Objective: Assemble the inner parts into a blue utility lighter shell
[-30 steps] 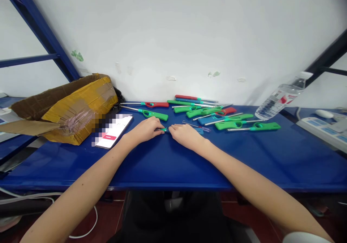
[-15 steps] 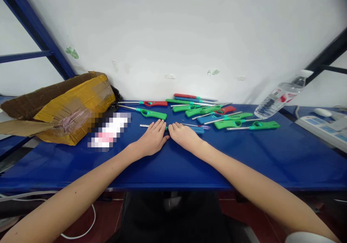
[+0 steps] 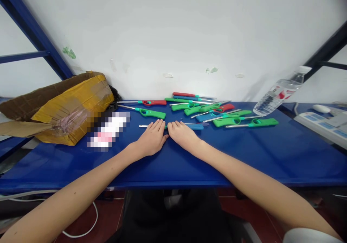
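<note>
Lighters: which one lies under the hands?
The blue lighter whose metal tip shows beyond the left hand and handle beyond the right hand. None of the other lighters lies beneath them.

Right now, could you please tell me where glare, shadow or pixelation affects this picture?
Head view: a soft shadow on the wall beside the bottle; faint sheen on the tabletop; a pixelated patch by the cardboard box; the left hand and right hand look reasonably sharp.

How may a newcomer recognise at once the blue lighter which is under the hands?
On the blue table, find the left hand beside the right hand. Beneath them lies the blue stick lighter, its metal tube emerging leftward, its handle rightward. The other lighters have no hands over them.
</note>
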`<action>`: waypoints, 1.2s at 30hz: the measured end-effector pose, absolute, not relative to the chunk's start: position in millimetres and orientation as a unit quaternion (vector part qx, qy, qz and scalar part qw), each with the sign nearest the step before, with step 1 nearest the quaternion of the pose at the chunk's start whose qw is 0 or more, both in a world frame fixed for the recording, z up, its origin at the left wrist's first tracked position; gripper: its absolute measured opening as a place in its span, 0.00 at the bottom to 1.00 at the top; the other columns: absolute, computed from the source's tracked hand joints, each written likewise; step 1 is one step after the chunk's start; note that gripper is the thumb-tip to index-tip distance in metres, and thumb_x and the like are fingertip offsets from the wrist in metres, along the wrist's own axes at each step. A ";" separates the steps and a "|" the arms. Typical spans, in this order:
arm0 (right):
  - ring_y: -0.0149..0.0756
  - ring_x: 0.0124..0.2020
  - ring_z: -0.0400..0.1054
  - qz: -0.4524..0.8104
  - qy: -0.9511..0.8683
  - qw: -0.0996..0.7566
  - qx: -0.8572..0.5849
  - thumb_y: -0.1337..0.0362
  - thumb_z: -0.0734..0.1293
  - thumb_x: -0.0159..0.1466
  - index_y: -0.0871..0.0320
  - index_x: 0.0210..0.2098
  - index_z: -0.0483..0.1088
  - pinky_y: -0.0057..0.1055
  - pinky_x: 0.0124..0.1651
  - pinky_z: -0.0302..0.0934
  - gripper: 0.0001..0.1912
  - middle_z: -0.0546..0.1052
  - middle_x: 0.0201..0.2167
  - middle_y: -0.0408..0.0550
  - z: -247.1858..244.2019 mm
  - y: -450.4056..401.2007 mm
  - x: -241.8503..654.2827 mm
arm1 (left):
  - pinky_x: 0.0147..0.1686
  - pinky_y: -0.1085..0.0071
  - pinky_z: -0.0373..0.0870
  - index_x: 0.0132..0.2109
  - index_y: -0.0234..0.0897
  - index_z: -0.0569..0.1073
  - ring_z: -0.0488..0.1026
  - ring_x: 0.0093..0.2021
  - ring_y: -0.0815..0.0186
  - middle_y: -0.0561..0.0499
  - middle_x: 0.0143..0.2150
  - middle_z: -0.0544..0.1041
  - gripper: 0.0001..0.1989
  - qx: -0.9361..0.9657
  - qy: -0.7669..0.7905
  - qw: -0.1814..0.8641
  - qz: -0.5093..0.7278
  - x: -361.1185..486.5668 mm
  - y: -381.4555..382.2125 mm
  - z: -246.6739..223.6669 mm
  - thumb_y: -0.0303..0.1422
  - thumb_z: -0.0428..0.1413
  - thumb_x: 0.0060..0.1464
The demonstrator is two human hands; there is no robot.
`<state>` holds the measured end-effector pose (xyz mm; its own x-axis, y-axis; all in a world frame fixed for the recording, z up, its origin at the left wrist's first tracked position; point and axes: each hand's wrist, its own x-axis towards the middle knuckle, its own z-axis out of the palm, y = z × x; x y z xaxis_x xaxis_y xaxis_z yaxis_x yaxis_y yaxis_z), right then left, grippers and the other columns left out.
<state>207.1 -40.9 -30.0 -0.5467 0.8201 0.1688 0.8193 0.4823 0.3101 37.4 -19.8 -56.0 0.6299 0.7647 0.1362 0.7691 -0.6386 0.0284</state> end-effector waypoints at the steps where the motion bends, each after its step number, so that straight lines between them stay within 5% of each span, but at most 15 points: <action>1: 0.50 0.47 0.73 0.178 0.860 0.001 0.478 0.75 0.52 0.69 0.68 0.45 0.68 0.46 0.53 0.66 0.14 0.77 0.42 0.65 -29.6 -41.1 207.2 | 0.67 0.51 0.52 0.68 0.22 0.55 0.51 0.71 0.48 0.30 0.70 0.56 0.29 -0.903 -0.424 0.020 -0.071 37.5 -19.9 -56.2 0.39 0.40 0.68; 10: 0.50 0.46 0.74 0.162 0.864 -0.003 0.477 0.75 0.54 0.70 0.70 0.45 0.68 0.45 0.50 0.68 0.13 0.77 0.42 0.66 -28.5 -39.9 205.5 | 0.68 0.52 0.50 0.68 0.18 0.55 0.49 0.72 0.48 0.30 0.70 0.55 0.30 -0.896 -0.441 0.039 -0.032 42.2 -24.2 -50.7 0.37 0.42 0.69; 14: 0.44 0.51 0.73 0.155 0.878 -0.019 0.452 0.75 0.57 0.70 0.69 0.49 0.67 0.37 0.56 0.64 0.12 0.77 0.47 0.63 -29.8 -32.7 221.3 | 0.68 0.52 0.51 0.68 0.18 0.55 0.51 0.71 0.48 0.30 0.70 0.56 0.29 -0.894 -0.444 0.049 -0.032 42.8 -26.2 -49.8 0.37 0.42 0.69; 17: 0.45 0.56 0.70 0.138 0.883 -0.053 0.445 0.65 0.62 0.70 0.68 0.51 0.67 0.38 0.60 0.60 0.14 0.76 0.50 0.64 -26.1 -26.4 241.8 | 0.68 0.51 0.52 0.68 0.18 0.55 0.51 0.71 0.48 0.30 0.70 0.56 0.29 -0.895 -0.441 0.060 -0.029 42.8 -27.8 -48.4 0.37 0.41 0.69; 20: 0.44 0.50 0.73 0.089 0.887 -0.073 0.446 0.61 0.61 0.71 0.65 0.46 0.71 0.37 0.53 0.64 0.13 0.79 0.45 0.60 -21.2 -23.8 255.8 | 0.68 0.51 0.52 0.68 0.18 0.55 0.51 0.71 0.49 0.31 0.70 0.56 0.29 -0.896 -0.440 0.066 -0.021 43.0 -29.2 -46.7 0.37 0.41 0.70; 29: 0.44 0.46 0.76 0.163 0.885 0.032 0.434 0.70 0.55 0.71 0.71 0.53 0.67 0.34 0.45 0.69 0.16 0.77 0.49 0.65 -20.5 -28.6 248.8 | 0.68 0.52 0.53 0.68 0.19 0.57 0.53 0.71 0.49 0.30 0.69 0.58 0.29 -0.891 -0.448 0.067 -0.037 44.7 -29.6 -47.8 0.38 0.42 0.69; 36: 0.48 0.50 0.75 0.194 0.875 0.064 0.439 0.81 0.55 0.65 0.78 0.54 0.67 0.37 0.48 0.70 0.20 0.75 0.51 0.74 -19.3 -34.9 233.6 | 0.67 0.52 0.53 0.68 0.18 0.57 0.52 0.71 0.48 0.31 0.69 0.58 0.29 -0.891 -0.448 0.070 -0.027 44.5 -31.1 -45.8 0.38 0.41 0.69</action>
